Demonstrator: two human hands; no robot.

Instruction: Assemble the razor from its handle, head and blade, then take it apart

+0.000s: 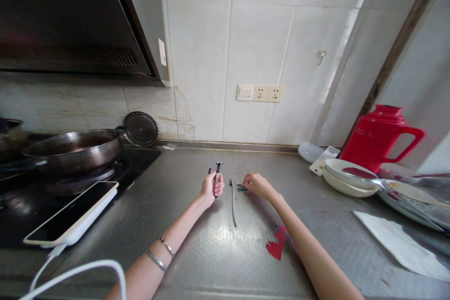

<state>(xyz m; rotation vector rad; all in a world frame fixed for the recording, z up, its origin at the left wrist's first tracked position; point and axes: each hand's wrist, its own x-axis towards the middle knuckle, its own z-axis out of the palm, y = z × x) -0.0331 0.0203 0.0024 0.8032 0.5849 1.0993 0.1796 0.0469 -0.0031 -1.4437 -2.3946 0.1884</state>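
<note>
My left hand (213, 184) is closed around a razor (218, 176) with a T-shaped head and a pale grey and black handle, held upright above the counter. A short black tip (210, 170) also sticks out beside the thumb; what it belongs to is hidden. My right hand (258, 184) rests low on the counter, fingers curled in a pinch at some small, thin dark-green pieces (241, 188), too small to name. Between the hands lies a slim grey toothbrush (233, 204), its dark bristle end away from me. Torn red paper (276, 243) lies nearer, beside my right forearm.
On the left, a steel pan (75, 150) sits on the black cooktop, with a phone (73, 215) and white cable (91, 265) in front. To the right stand a red thermos (378, 138), stacked bowls (346, 187) and a white napkin (402, 243). A tiled wall closes the back.
</note>
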